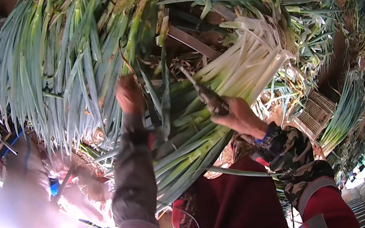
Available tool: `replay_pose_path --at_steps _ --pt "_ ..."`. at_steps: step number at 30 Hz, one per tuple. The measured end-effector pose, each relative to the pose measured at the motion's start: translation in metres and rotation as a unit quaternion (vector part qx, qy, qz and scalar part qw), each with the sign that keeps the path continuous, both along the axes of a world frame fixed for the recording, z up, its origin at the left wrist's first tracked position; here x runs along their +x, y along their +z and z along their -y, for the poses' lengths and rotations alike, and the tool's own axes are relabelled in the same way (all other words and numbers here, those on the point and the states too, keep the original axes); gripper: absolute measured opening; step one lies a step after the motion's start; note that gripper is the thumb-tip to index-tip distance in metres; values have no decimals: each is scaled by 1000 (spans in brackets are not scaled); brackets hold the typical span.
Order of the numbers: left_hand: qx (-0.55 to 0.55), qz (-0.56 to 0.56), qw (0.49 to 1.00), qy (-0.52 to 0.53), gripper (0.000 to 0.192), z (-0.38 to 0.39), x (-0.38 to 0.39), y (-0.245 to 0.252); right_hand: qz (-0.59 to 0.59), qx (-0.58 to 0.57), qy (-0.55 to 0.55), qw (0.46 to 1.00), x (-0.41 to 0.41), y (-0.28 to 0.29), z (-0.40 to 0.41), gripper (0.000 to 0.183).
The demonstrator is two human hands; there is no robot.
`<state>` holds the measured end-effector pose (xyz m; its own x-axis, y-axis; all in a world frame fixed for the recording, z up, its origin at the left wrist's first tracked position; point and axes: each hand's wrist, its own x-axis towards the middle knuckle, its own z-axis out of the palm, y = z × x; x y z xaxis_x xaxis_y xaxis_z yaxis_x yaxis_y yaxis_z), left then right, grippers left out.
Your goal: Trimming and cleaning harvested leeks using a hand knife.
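My right hand (239, 116) is closed around the dark wrapped handle of a thin-bladed tool (212, 100), whose narrow end points up and left. Beneath the tool lies a bunch of long green onions (243, 66), pale stalks toward the upper right and leaves toward the lower left. My left hand (129, 95) is raised at the edge of the hanging green leaves (51, 78), fingers curled. A thin brown strand (126, 61) rises beside its fingers; whether the hand grips it or a leaf cannot be made out.
A wooden slat (193, 41) lies behind the bunch. At the right are a woven plastic crate (315, 115) and another green onion bunch (345, 114). Loose leaves and trimmings (312, 18) pile at the upper right. Blurred objects and bright glare fill the lower left.
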<state>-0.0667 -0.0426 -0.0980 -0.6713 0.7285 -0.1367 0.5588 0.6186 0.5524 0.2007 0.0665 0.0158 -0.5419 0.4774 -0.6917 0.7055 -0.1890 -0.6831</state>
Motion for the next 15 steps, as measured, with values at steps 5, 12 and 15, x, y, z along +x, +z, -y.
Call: replay_pose_path --at_steps 5,12,15 --pt "-92 64 993 -32 46 -34 -99 -80 -1 53 -56 997 -33 -8 -20 24" --pt "-186 17 981 -61 71 -37 -62 -99 -33 13 -64 997 -53 -23 -23 26" --pt "-172 -40 981 -77 56 -24 -34 -60 -28 22 -60 998 -60 -11 -18 27"
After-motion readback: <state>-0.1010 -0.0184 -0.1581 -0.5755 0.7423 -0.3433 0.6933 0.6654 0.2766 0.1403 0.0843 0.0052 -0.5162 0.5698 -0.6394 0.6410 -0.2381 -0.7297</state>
